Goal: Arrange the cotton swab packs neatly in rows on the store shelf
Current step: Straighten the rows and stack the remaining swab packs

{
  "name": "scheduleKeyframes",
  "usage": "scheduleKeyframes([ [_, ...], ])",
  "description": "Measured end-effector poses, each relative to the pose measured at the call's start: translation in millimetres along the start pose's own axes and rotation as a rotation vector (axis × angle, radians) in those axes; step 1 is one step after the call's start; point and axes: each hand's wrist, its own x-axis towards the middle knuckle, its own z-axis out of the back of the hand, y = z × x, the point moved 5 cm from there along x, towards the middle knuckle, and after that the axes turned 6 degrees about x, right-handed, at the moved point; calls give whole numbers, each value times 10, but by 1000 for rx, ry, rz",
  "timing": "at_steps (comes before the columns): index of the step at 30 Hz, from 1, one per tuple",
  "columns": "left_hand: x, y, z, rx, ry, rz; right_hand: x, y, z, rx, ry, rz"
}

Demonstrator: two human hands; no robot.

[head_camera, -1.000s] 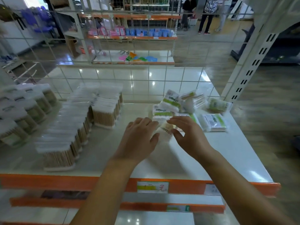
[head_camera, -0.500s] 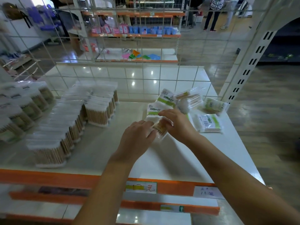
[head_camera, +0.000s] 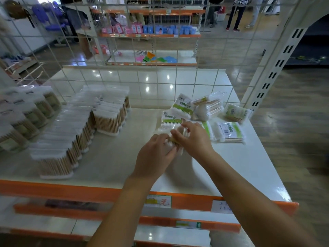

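White wire grid panel (head_camera: 178,50) across upper frame, white slotted upright post (head_camera: 277,65) at right. Behind it, orange-edged shelving unit (head_camera: 151,35) at top centre with pink and blue goods. Glossy wood-look floor (head_camera: 288,122) at right, ceiling light reflections. Standing people's legs (head_camera: 235,13) upper right.

The shelf (head_camera: 114,157) was white with an orange front edge (head_camera: 71,190). The loose packs (head_camera: 229,131) were clear with green and white labels and a black barcode. The rows of packs (head_camera: 58,143) showed white tips and light brown sticks. The grid (head_camera: 156,82) behind was white.
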Motion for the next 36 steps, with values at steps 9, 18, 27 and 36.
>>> scheduleKeyframes([
  [9, -68, 175, 19, -353, 107, 110, -175, 157, 41, 473, -52, 11],
  [18, -65, 520, 396, -934, 165, 198, -345, 777, -10, 685, -115, 153],
  [27, -108, 817, 598, -1490, 196, 185, -497, 1244, -208, 700, -170, 195],
  [36, -97, 1015, 978, -1626, 147, 131, -571, 1588, -442, 806, -212, 195],
])
